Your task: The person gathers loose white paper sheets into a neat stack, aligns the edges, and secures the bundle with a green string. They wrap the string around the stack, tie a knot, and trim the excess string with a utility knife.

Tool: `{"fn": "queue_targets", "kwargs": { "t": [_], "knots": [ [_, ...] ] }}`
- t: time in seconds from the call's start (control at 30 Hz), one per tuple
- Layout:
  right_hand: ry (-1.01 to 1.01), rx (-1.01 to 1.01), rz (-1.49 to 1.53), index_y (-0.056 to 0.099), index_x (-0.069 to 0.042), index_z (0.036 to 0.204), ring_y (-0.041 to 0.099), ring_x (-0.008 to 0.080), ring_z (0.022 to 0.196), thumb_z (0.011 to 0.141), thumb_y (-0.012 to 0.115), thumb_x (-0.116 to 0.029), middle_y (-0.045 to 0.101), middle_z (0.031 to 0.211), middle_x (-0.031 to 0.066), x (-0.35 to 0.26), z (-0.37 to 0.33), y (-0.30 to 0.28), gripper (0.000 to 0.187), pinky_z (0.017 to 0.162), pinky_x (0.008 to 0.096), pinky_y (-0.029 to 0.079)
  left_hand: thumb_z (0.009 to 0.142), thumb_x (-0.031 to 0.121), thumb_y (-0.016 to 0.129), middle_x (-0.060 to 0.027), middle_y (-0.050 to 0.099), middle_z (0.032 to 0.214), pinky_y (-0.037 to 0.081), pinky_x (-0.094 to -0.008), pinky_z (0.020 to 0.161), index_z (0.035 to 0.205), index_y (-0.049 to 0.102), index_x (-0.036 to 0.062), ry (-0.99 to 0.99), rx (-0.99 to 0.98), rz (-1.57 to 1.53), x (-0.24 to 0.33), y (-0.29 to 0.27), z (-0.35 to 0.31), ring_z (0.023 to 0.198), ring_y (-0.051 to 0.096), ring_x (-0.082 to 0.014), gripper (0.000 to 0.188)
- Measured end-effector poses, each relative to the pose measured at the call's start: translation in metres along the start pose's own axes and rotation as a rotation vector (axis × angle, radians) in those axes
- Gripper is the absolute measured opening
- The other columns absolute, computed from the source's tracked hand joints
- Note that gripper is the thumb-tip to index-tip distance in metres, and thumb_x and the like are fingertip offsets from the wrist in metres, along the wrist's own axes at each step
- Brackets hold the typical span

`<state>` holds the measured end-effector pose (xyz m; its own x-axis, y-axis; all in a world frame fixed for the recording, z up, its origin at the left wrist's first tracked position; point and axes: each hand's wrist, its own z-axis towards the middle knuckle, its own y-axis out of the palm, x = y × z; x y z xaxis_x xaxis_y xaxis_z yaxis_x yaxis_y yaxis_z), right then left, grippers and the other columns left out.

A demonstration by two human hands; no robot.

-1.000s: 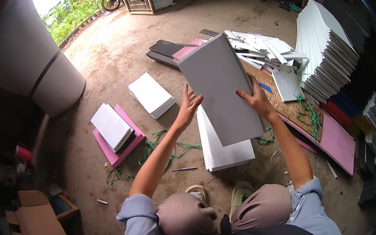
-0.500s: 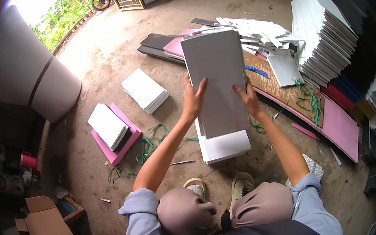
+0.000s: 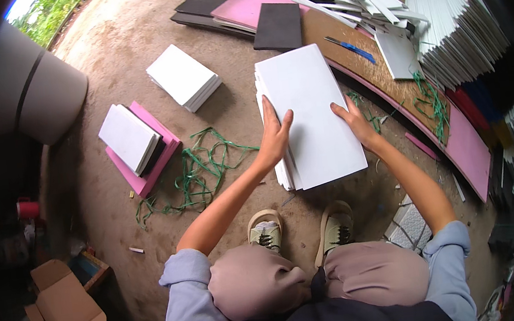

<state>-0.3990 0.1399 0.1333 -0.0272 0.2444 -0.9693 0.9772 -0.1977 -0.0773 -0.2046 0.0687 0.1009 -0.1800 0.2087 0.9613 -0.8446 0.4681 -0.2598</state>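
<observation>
A stack of white rectangular foam sheets (image 3: pixel 310 98) lies flat in front of my feet, over more white sheets whose edges show along its left side. My left hand (image 3: pixel 276 133) grips its left edge, thumb on top. On the opposite edge my right hand (image 3: pixel 358 126) holds it the same way, its fingers partly hidden beside the sheets. Whether the top sheets rest fully on those below cannot be told. Left of them, a smaller white stack (image 3: pixel 184 74) sits on the floor, and another white stack (image 3: pixel 129 139) lies on pink sheets (image 3: pixel 165 146).
Tangled green strips (image 3: pixel 208 169) lie left of my feet. Beyond my right hand is a brown board (image 3: pixel 345 41) with a blue cutter (image 3: pixel 355 48) and white offcuts (image 3: pixel 347 0). A tall white sheet stack (image 3: pixel 455 20) stands far right; an open cardboard box (image 3: pixel 68 302) is lower left.
The sheets in my hands have come down from a raised, tilted position onto the pile below. A black sheet beyond them now shows. The view has tipped lower.
</observation>
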Motion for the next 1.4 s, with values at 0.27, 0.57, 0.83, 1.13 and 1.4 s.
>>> {"fn": "queue_targets", "kwargs": {
  "t": [0.27,0.57,0.83,1.13,1.4],
  "knots": [
    [0.016,0.106,-0.725,0.024,0.005,0.126,0.021,0.0348,0.120,0.085,0.048,-0.036,0.024,0.123,0.0239,0.016,0.004,-0.002,0.063,0.097,0.0399,0.026,0.083,0.018,0.051,-0.0249,-0.003,0.139,0.006,-0.0353,0.106,0.132,-0.005,-0.0067,0.089,0.123,0.136,0.008,0.015,-0.005,0.131,0.000,-0.0327,0.078],
    [0.072,0.059,-0.610,0.010,0.011,0.129,0.013,0.0444,0.124,0.087,0.040,-0.041,0.015,0.130,0.0327,0.016,0.004,0.001,0.073,0.102,0.0453,0.015,0.079,0.020,0.053,-0.0301,-0.004,0.137,0.000,-0.0518,0.102,0.130,0.004,-0.0115,0.208,0.047,0.739,0.035,0.011,0.004,0.129,-0.007,-0.0404,0.077],
    [-0.023,-0.064,-0.322,0.014,0.006,0.132,0.014,0.0402,0.126,0.089,0.032,-0.039,0.017,0.132,0.0289,0.037,0.013,-0.016,0.064,0.103,0.0404,0.016,0.088,0.027,0.034,-0.0204,0.011,0.140,0.002,-0.0459,0.105,0.131,0.016,-0.0073,0.315,-0.080,1.089,0.045,0.061,0.032,0.132,0.003,-0.0273,0.058],
    [-0.386,0.108,-0.851,0.056,-0.005,0.103,0.044,0.0251,0.105,0.076,0.053,-0.007,0.055,0.100,0.0082,0.124,0.058,-0.108,0.028,0.095,0.0389,0.029,0.087,0.027,0.036,-0.0176,0.016,0.140,0.002,-0.0429,0.105,0.132,0.017,-0.0046,0.237,-0.143,1.206,0.059,0.070,0.032,0.132,0.009,-0.0244,0.058],
    [-0.774,0.006,-1.358,0.059,-0.007,0.093,0.045,0.0222,0.108,0.071,0.052,-0.007,0.056,0.099,0.0099,0.174,0.077,-0.081,0.023,0.095,0.0457,0.029,0.087,0.026,0.035,-0.0159,0.015,0.140,0.003,-0.0424,0.106,0.133,0.016,-0.0037,0.186,-0.187,1.245,0.064,0.074,0.035,0.132,0.008,-0.0225,0.058]
  ]
}}
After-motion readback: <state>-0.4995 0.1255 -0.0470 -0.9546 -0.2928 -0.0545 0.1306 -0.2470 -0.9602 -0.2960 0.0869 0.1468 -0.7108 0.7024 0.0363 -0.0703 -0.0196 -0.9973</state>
